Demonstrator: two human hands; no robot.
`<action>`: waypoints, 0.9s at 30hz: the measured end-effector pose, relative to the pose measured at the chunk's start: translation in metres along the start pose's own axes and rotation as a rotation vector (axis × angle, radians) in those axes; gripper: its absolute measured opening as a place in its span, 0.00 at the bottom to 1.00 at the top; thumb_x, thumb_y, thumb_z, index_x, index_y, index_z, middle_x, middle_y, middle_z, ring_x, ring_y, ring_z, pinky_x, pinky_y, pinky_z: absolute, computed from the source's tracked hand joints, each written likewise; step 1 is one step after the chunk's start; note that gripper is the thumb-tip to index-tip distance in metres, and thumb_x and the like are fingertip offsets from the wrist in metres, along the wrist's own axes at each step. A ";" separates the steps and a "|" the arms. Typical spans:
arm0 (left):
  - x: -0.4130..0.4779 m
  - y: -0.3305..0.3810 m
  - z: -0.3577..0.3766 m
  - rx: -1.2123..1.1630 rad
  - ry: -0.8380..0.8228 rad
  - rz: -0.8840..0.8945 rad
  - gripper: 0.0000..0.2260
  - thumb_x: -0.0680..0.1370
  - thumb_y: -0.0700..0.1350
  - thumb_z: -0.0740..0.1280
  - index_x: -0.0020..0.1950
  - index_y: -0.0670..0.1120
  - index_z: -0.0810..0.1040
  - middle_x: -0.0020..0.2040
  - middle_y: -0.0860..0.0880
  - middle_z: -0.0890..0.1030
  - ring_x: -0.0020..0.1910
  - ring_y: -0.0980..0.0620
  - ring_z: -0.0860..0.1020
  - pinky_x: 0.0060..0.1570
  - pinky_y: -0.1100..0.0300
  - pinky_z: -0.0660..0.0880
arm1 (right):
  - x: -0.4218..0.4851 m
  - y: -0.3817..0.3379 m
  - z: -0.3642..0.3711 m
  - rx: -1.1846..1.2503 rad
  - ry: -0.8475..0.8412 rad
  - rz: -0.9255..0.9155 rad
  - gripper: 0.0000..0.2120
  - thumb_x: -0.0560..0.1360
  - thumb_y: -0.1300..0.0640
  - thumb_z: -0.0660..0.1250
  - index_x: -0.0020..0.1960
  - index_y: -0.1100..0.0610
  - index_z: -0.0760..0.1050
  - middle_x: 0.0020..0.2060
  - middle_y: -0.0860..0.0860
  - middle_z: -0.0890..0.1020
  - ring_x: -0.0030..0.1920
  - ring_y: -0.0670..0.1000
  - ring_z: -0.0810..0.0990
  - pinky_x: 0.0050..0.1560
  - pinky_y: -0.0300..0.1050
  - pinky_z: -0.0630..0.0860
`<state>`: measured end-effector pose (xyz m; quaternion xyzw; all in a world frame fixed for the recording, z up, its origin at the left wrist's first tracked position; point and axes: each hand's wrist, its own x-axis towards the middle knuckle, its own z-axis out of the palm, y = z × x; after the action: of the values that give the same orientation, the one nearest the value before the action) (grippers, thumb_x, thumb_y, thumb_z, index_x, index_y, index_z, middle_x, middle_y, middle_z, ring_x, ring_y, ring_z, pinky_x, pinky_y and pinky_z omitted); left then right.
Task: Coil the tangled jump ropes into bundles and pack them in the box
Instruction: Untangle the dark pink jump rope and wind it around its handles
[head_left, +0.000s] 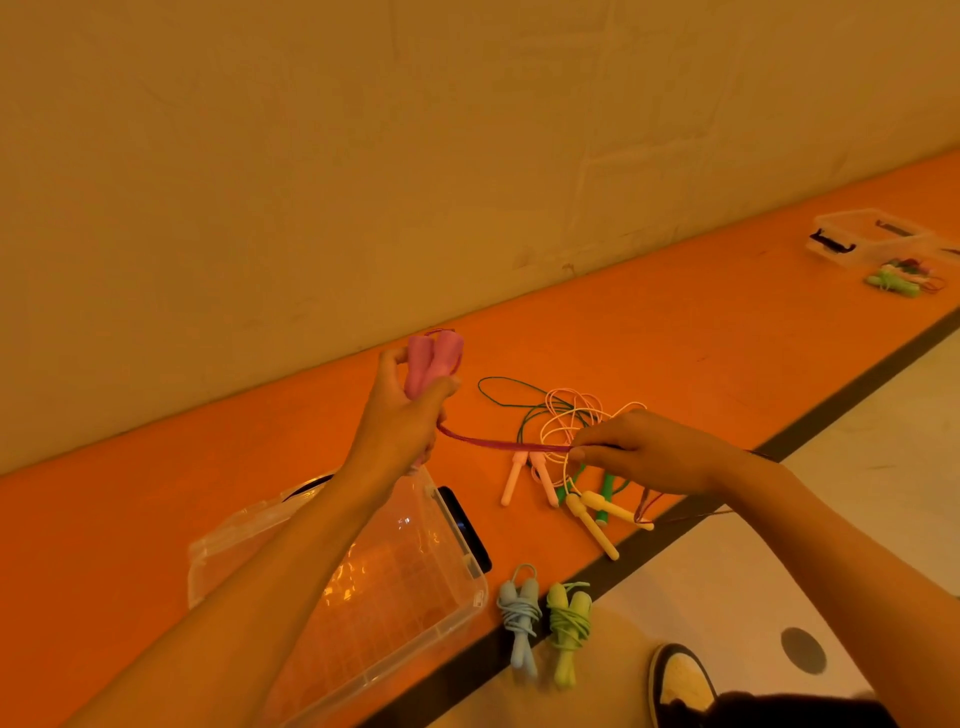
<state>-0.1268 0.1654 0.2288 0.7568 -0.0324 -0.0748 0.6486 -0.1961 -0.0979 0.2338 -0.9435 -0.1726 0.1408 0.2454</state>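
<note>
Above the clear plastic box (415, 597), the two pink jump-rope handles (434, 364) are gripped by the left hand (402, 421); their purple-pink cord (498, 445) is pinched taut by the right hand (644, 452), right of the box.

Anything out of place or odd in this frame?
The blue bundle and green bundle lie on the floor outside the clear box, which looks empty. Other ropes sit tangled in a heap, not yet coiled. Nothing looks damaged.
</note>
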 end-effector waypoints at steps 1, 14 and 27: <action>0.001 -0.001 -0.002 0.038 0.019 0.017 0.17 0.77 0.52 0.69 0.63 0.59 0.67 0.42 0.45 0.79 0.25 0.54 0.70 0.22 0.62 0.63 | -0.001 0.001 -0.002 0.007 0.002 -0.001 0.14 0.83 0.51 0.59 0.54 0.54 0.81 0.36 0.32 0.77 0.37 0.36 0.74 0.39 0.29 0.66; 0.002 -0.012 -0.007 0.499 -0.067 0.172 0.23 0.77 0.56 0.70 0.69 0.57 0.65 0.58 0.53 0.77 0.48 0.53 0.79 0.48 0.51 0.79 | -0.018 0.012 -0.029 0.032 0.354 0.006 0.13 0.74 0.42 0.62 0.48 0.49 0.79 0.35 0.43 0.80 0.38 0.42 0.80 0.38 0.42 0.77; -0.021 -0.011 0.011 0.614 -0.533 0.110 0.22 0.78 0.65 0.61 0.70 0.61 0.65 0.32 0.56 0.74 0.21 0.62 0.69 0.24 0.66 0.66 | -0.012 0.003 -0.027 -0.054 0.670 -0.062 0.05 0.76 0.53 0.69 0.49 0.54 0.78 0.39 0.38 0.75 0.41 0.36 0.74 0.38 0.28 0.68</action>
<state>-0.1495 0.1594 0.2179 0.8664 -0.2606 -0.2204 0.3644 -0.1969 -0.1167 0.2575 -0.9378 -0.1146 -0.1893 0.2673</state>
